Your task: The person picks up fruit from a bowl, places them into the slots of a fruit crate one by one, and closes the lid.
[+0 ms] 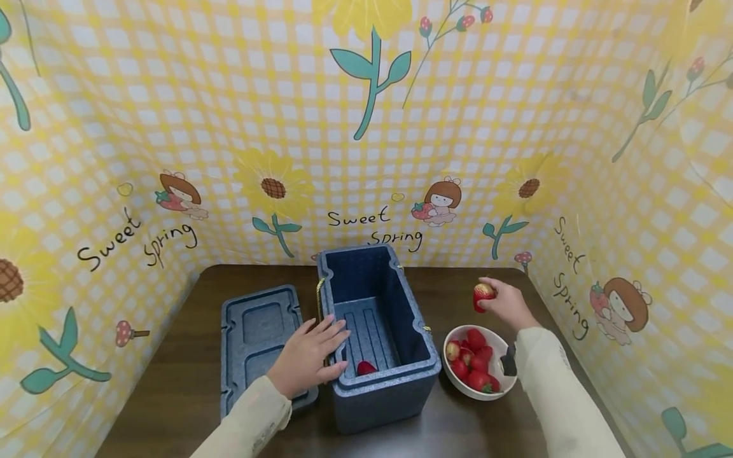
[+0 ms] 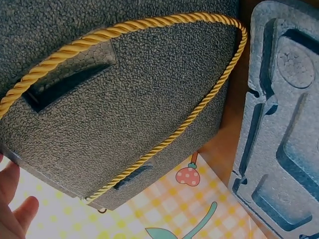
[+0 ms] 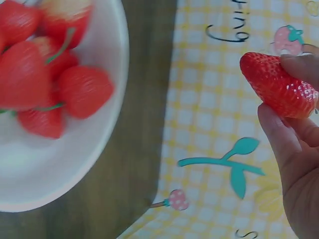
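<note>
My right hand [image 1: 511, 305] pinches a strawberry [image 1: 483, 297] between thumb and fingers, raised behind the white bowl. In the right wrist view this strawberry [image 3: 279, 85] is glossy red, its tip pointing away from the palm. Several more strawberries [image 1: 480, 362] fill the white bowl [image 1: 478, 395], which stands right of a dark blue-grey foam box [image 1: 383, 407]. My left hand [image 1: 309, 356] rests with spread fingers on the box's left rim. One red strawberry [image 1: 365, 367] lies on the box floor near the front wall, partly hidden by that wall.
Left of the box, its matching foam lid [image 1: 260, 331] lies flat on the dark wooden table [image 1: 166, 388]. A yellow twisted rope [image 2: 164, 142] hangs along the box's left side. Yellow checked cloth [image 1: 366, 159] encloses the table at the back and sides.
</note>
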`<state>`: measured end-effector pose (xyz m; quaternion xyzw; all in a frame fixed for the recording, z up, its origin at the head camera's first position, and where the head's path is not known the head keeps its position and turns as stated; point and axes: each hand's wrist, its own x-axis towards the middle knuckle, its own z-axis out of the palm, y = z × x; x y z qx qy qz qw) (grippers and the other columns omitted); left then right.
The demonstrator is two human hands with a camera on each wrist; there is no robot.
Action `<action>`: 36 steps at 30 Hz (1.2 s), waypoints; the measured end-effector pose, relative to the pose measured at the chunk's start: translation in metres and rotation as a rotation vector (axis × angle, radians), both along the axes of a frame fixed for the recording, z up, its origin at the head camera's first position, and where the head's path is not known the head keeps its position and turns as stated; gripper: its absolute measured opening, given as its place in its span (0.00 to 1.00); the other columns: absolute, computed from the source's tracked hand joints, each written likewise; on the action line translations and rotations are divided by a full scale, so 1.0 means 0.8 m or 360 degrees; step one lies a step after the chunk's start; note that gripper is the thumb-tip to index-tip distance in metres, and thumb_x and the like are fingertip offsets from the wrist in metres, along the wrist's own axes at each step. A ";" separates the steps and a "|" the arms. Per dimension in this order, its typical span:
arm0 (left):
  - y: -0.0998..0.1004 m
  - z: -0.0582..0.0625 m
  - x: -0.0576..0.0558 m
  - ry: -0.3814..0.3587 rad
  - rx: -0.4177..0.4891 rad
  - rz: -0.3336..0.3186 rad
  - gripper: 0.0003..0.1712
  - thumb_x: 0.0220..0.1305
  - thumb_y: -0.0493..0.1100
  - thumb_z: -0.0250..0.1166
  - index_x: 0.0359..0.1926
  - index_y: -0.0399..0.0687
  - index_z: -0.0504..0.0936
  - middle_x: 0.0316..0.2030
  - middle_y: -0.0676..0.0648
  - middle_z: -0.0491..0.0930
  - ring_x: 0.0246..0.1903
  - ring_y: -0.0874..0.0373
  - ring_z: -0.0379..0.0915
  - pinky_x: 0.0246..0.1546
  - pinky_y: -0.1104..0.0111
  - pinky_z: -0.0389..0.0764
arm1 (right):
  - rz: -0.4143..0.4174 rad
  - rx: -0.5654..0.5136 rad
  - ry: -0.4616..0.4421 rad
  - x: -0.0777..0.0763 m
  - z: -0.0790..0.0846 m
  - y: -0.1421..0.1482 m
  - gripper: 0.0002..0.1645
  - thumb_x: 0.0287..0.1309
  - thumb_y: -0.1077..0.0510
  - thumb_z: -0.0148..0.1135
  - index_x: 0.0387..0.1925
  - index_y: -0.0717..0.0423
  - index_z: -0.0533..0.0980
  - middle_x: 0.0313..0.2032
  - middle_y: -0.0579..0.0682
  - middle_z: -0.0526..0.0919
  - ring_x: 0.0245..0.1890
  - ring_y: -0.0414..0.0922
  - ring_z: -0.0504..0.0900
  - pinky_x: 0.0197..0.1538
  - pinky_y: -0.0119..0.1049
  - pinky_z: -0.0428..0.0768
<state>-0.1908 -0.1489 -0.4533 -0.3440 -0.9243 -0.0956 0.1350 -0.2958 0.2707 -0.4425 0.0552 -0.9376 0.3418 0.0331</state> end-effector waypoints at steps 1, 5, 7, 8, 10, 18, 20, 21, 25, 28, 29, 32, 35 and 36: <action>0.000 0.000 0.000 -0.0006 0.0000 -0.0001 0.31 0.63 0.58 0.58 0.61 0.45 0.76 0.62 0.46 0.73 0.64 0.48 0.64 0.61 0.47 0.63 | 0.0005 0.0007 0.0010 -0.003 0.005 -0.002 0.31 0.51 0.65 0.65 0.59 0.68 0.71 0.47 0.70 0.79 0.39 0.56 0.79 0.42 0.45 0.77; 0.000 -0.002 -0.001 -0.0030 0.0016 -0.0002 0.31 0.64 0.59 0.56 0.62 0.45 0.76 0.62 0.45 0.72 0.64 0.48 0.64 0.61 0.47 0.63 | 0.0028 -0.0008 0.0010 -0.010 0.021 -0.015 0.32 0.52 0.64 0.65 0.60 0.67 0.70 0.48 0.70 0.78 0.39 0.55 0.79 0.40 0.42 0.77; -0.001 -0.003 -0.001 -0.0041 0.0034 -0.0003 0.32 0.65 0.59 0.56 0.62 0.45 0.76 0.62 0.45 0.72 0.65 0.48 0.64 0.61 0.46 0.63 | 0.0027 -0.0018 0.0014 -0.014 0.025 -0.021 0.32 0.52 0.64 0.65 0.60 0.67 0.71 0.49 0.70 0.78 0.39 0.55 0.79 0.41 0.43 0.78; -0.001 -0.003 -0.001 -0.0041 0.0040 -0.0005 0.32 0.65 0.59 0.56 0.62 0.45 0.76 0.62 0.45 0.72 0.65 0.48 0.64 0.61 0.46 0.63 | 0.0031 -0.0018 0.0026 -0.015 0.027 -0.024 0.32 0.52 0.64 0.65 0.60 0.67 0.71 0.49 0.70 0.78 0.40 0.55 0.79 0.42 0.44 0.78; -0.001 -0.003 -0.001 -0.0043 0.0047 -0.0006 0.32 0.65 0.59 0.56 0.62 0.45 0.75 0.62 0.45 0.72 0.65 0.48 0.63 0.61 0.47 0.63 | 0.0037 -0.0012 0.0045 -0.018 0.028 -0.030 0.32 0.51 0.64 0.65 0.59 0.67 0.71 0.48 0.70 0.79 0.40 0.55 0.79 0.42 0.44 0.77; -0.001 -0.002 -0.001 -0.0026 0.0056 -0.0022 0.31 0.64 0.58 0.57 0.61 0.45 0.76 0.61 0.45 0.73 0.64 0.48 0.65 0.60 0.47 0.65 | 0.0061 -0.0167 0.0024 -0.021 0.039 -0.056 0.33 0.53 0.63 0.66 0.61 0.66 0.70 0.50 0.70 0.78 0.44 0.57 0.80 0.44 0.45 0.78; -0.001 -0.002 -0.001 -0.0011 0.0056 -0.0022 0.30 0.64 0.58 0.57 0.61 0.45 0.77 0.61 0.45 0.74 0.63 0.48 0.65 0.59 0.47 0.66 | 0.0080 -0.0192 0.0032 -0.023 0.041 -0.062 0.32 0.53 0.64 0.66 0.61 0.66 0.70 0.49 0.70 0.78 0.44 0.57 0.80 0.44 0.45 0.79; -0.001 -0.002 -0.001 -0.0010 0.0063 -0.0021 0.30 0.64 0.57 0.58 0.61 0.45 0.77 0.61 0.45 0.74 0.63 0.48 0.65 0.59 0.47 0.66 | 0.0090 -0.0195 0.0034 -0.024 0.042 -0.065 0.32 0.54 0.64 0.66 0.61 0.66 0.70 0.50 0.70 0.78 0.44 0.57 0.80 0.44 0.45 0.79; 0.000 -0.003 -0.002 -0.0018 0.0074 -0.0018 0.30 0.64 0.58 0.58 0.61 0.45 0.77 0.61 0.45 0.73 0.64 0.48 0.65 0.59 0.47 0.66 | 0.0095 -0.0221 0.0025 -0.028 0.045 -0.074 0.33 0.53 0.64 0.65 0.62 0.65 0.70 0.49 0.71 0.78 0.45 0.58 0.80 0.43 0.44 0.79; -0.001 -0.004 -0.002 -0.0029 0.0073 -0.0015 0.31 0.65 0.59 0.56 0.61 0.45 0.76 0.61 0.45 0.73 0.64 0.48 0.64 0.59 0.47 0.66 | 0.0106 -0.0221 0.0020 -0.031 0.049 -0.081 0.33 0.53 0.63 0.66 0.62 0.65 0.70 0.50 0.70 0.78 0.46 0.59 0.80 0.44 0.45 0.79; -0.001 -0.004 -0.002 -0.0030 0.0072 -0.0014 0.31 0.65 0.60 0.55 0.61 0.45 0.76 0.61 0.45 0.73 0.64 0.48 0.64 0.59 0.47 0.66 | 0.0113 -0.0217 0.0024 -0.032 0.051 -0.084 0.33 0.53 0.63 0.66 0.61 0.65 0.70 0.50 0.70 0.78 0.46 0.59 0.80 0.44 0.45 0.79; -0.001 -0.003 -0.001 -0.0046 0.0073 -0.0011 0.32 0.66 0.61 0.53 0.62 0.46 0.76 0.62 0.45 0.73 0.64 0.49 0.64 0.59 0.47 0.65 | 0.0140 -0.0208 0.0033 -0.036 0.056 -0.092 0.33 0.53 0.63 0.66 0.62 0.65 0.70 0.50 0.70 0.78 0.47 0.60 0.79 0.46 0.47 0.78; -0.001 -0.002 0.000 -0.0059 0.0081 -0.0008 0.32 0.67 0.61 0.53 0.62 0.46 0.76 0.62 0.45 0.72 0.64 0.48 0.64 0.59 0.47 0.65 | 0.0158 -0.0217 0.0016 -0.041 0.061 -0.102 0.33 0.54 0.63 0.65 0.62 0.65 0.69 0.51 0.70 0.77 0.48 0.60 0.79 0.48 0.48 0.78; -0.001 -0.002 0.000 -0.0062 0.0084 -0.0006 0.31 0.66 0.61 0.53 0.61 0.46 0.76 0.62 0.45 0.72 0.64 0.48 0.64 0.59 0.47 0.65 | 0.0166 -0.0231 0.0000 -0.043 0.062 -0.105 0.33 0.55 0.63 0.65 0.63 0.66 0.69 0.52 0.70 0.76 0.49 0.60 0.78 0.48 0.48 0.77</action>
